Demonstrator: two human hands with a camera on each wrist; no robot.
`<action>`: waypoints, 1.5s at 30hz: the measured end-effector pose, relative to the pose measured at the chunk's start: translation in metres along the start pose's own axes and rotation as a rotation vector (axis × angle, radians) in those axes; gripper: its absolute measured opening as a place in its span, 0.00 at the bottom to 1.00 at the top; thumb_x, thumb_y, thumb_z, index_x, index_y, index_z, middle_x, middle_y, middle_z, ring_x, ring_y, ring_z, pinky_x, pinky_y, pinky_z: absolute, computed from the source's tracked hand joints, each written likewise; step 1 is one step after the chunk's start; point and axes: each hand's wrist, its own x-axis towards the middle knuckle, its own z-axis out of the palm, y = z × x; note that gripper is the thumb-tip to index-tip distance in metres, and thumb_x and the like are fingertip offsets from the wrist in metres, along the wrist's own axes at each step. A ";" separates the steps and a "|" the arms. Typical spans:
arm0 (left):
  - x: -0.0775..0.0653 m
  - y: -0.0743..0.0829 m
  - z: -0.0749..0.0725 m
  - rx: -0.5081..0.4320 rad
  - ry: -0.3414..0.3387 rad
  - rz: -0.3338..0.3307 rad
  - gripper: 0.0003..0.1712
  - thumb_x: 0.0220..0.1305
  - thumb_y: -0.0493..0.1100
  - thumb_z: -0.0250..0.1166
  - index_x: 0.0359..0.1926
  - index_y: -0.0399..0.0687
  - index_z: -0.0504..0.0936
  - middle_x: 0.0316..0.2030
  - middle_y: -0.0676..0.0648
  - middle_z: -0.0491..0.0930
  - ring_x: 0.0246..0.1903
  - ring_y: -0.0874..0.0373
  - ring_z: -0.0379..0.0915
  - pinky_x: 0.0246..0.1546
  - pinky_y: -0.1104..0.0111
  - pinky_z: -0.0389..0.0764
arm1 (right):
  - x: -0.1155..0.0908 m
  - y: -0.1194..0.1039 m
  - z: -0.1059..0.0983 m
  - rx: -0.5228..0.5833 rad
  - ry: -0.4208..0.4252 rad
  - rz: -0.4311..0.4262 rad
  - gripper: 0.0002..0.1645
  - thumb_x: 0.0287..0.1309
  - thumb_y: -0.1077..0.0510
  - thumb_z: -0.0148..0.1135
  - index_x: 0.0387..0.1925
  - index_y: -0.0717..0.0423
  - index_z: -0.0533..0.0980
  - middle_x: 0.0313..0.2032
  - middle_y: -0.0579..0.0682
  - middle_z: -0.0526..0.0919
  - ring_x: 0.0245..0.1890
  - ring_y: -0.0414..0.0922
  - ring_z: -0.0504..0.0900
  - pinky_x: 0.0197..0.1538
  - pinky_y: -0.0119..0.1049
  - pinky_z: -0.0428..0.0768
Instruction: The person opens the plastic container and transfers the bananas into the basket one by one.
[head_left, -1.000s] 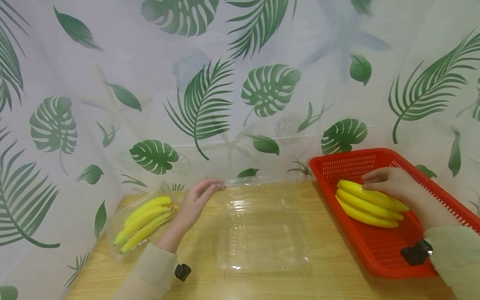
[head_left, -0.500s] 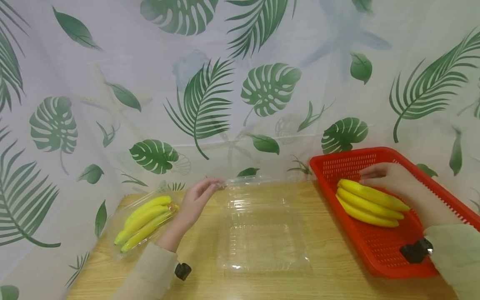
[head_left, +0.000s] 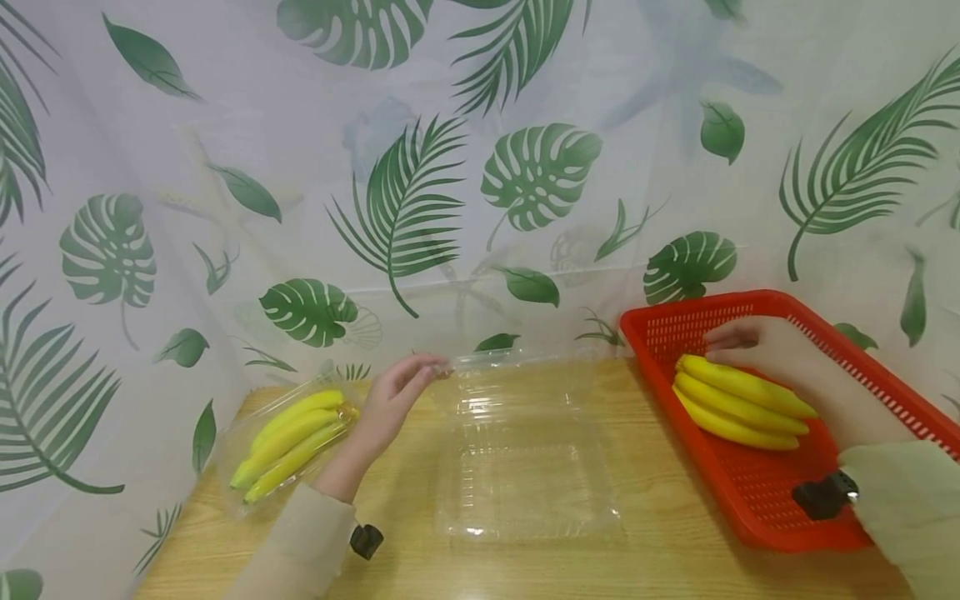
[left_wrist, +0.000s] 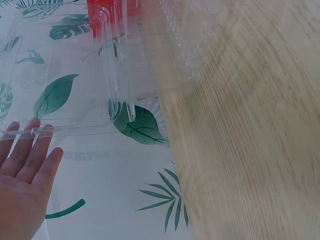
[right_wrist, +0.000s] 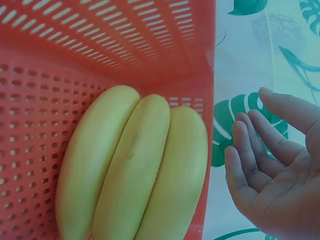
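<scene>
In the head view, the right hand [head_left: 757,343] hovers at the one o'clock side of the bananas [head_left: 738,404], which lie in the basket [head_left: 787,537] towards four o'clock. Its fingers are loosely bent, the thumb well apart from them, and it has hold of nothing; the right wrist view shows a gap between palm and bananas, with the hand at their three o'clock. Between seven and eight, the left hand [head_left: 392,398] touches the edge of the lid [head_left: 517,383] with nearly straight fingers, seemingly steadying rather than gripping it. The lid lies back at the twelve o'clock side of the box [head_left: 525,492], which rests on the table [head_left: 660,508] near six o'clock, while a wrapped bunch [head_left: 292,442] lies at eight. The step in hand looks like reaching for the bananas with the lid held back. The next move seems to call for the right hand to come down over the whole bunch, thumb and fingers on opposite sides, so the bananas lift together; the left need only press lightly, since the lid probably flexes easily.
</scene>
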 end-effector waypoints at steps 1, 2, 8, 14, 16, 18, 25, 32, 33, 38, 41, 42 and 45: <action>0.000 0.000 0.000 0.001 0.000 0.000 0.20 0.83 0.40 0.51 0.64 0.31 0.78 0.60 0.30 0.83 0.62 0.28 0.78 0.71 0.40 0.77 | 0.000 -0.002 0.000 -0.004 0.001 -0.005 0.36 0.73 0.44 0.65 0.69 0.65 0.74 0.64 0.69 0.81 0.62 0.65 0.78 0.61 0.59 0.84; 0.000 0.000 0.000 0.002 0.000 -0.001 0.20 0.83 0.40 0.51 0.64 0.31 0.78 0.60 0.30 0.83 0.62 0.28 0.78 0.71 0.40 0.77 | 0.000 -0.003 0.001 -0.006 0.003 -0.009 0.36 0.72 0.44 0.66 0.69 0.64 0.74 0.63 0.69 0.82 0.62 0.65 0.79 0.60 0.58 0.85; 0.000 0.001 0.000 0.003 -0.004 -0.002 0.20 0.84 0.40 0.51 0.64 0.31 0.78 0.59 0.30 0.84 0.62 0.28 0.78 0.71 0.45 0.79 | -0.003 -0.016 0.005 -0.003 0.009 -0.035 0.33 0.72 0.47 0.66 0.68 0.63 0.75 0.63 0.67 0.83 0.62 0.64 0.79 0.60 0.57 0.84; -0.001 0.001 0.000 0.006 -0.001 -0.001 0.20 0.84 0.40 0.51 0.64 0.31 0.79 0.59 0.30 0.84 0.62 0.27 0.78 0.70 0.47 0.80 | -0.007 -0.031 0.009 0.000 0.005 -0.071 0.30 0.72 0.48 0.67 0.66 0.61 0.77 0.59 0.64 0.86 0.60 0.60 0.82 0.52 0.37 0.83; -0.001 0.002 0.000 0.006 0.000 0.001 0.20 0.83 0.39 0.51 0.63 0.31 0.79 0.59 0.30 0.84 0.62 0.27 0.78 0.70 0.48 0.80 | -0.009 -0.036 0.010 0.002 0.004 -0.082 0.29 0.72 0.48 0.67 0.66 0.60 0.78 0.58 0.63 0.87 0.59 0.59 0.83 0.50 0.32 0.81; -0.001 0.002 0.000 0.006 0.000 0.005 0.19 0.83 0.39 0.52 0.63 0.31 0.79 0.58 0.30 0.84 0.62 0.26 0.78 0.70 0.49 0.81 | -0.010 -0.041 0.012 -0.001 0.004 -0.089 0.28 0.72 0.48 0.67 0.65 0.59 0.78 0.58 0.62 0.87 0.58 0.58 0.84 0.50 0.31 0.81; -0.001 0.002 0.000 -0.001 0.000 0.011 0.19 0.83 0.39 0.52 0.63 0.31 0.79 0.58 0.31 0.85 0.61 0.28 0.79 0.67 0.64 0.83 | -0.013 -0.056 0.018 0.011 -0.013 -0.104 0.27 0.71 0.48 0.69 0.65 0.57 0.80 0.56 0.57 0.89 0.56 0.54 0.85 0.52 0.33 0.84; -0.001 0.001 0.000 -0.007 -0.003 0.018 0.19 0.83 0.39 0.52 0.63 0.31 0.79 0.58 0.30 0.84 0.61 0.26 0.78 0.70 0.41 0.78 | -0.017 -0.071 0.023 -0.010 -0.021 -0.162 0.26 0.70 0.50 0.69 0.64 0.58 0.80 0.56 0.57 0.89 0.55 0.53 0.85 0.51 0.29 0.82; -0.001 0.001 -0.001 -0.006 -0.003 0.017 0.19 0.83 0.39 0.52 0.63 0.31 0.79 0.58 0.30 0.85 0.61 0.27 0.79 0.70 0.41 0.78 | -0.017 -0.072 0.024 -0.013 -0.020 -0.171 0.26 0.70 0.50 0.69 0.63 0.58 0.81 0.55 0.58 0.89 0.55 0.53 0.85 0.51 0.29 0.83; -0.001 0.000 -0.001 -0.001 -0.006 0.022 0.19 0.83 0.39 0.52 0.63 0.31 0.79 0.58 0.30 0.84 0.61 0.32 0.81 0.70 0.40 0.78 | -0.019 -0.080 0.029 -0.033 -0.017 -0.187 0.25 0.70 0.49 0.70 0.62 0.57 0.82 0.55 0.56 0.90 0.54 0.51 0.85 0.54 0.35 0.84; -0.001 0.001 -0.001 0.000 -0.008 0.023 0.19 0.83 0.39 0.52 0.63 0.31 0.79 0.58 0.30 0.84 0.61 0.33 0.81 0.70 0.42 0.78 | -0.020 -0.084 0.032 -0.018 -0.022 -0.209 0.24 0.69 0.51 0.71 0.61 0.57 0.82 0.54 0.56 0.90 0.52 0.51 0.86 0.54 0.36 0.86; -0.001 0.001 -0.001 0.001 -0.009 0.022 0.19 0.83 0.39 0.52 0.63 0.31 0.79 0.58 0.30 0.84 0.61 0.34 0.81 0.70 0.43 0.78 | -0.020 -0.085 0.033 -0.011 -0.024 -0.219 0.23 0.69 0.52 0.71 0.60 0.58 0.83 0.54 0.56 0.90 0.52 0.50 0.86 0.53 0.35 0.86; -0.002 0.002 0.000 0.006 -0.010 0.019 0.19 0.83 0.39 0.52 0.63 0.31 0.79 0.58 0.30 0.84 0.61 0.33 0.81 0.70 0.44 0.79 | -0.020 -0.089 0.036 0.005 -0.032 -0.241 0.21 0.68 0.54 0.71 0.59 0.58 0.83 0.52 0.56 0.91 0.50 0.49 0.87 0.51 0.28 0.85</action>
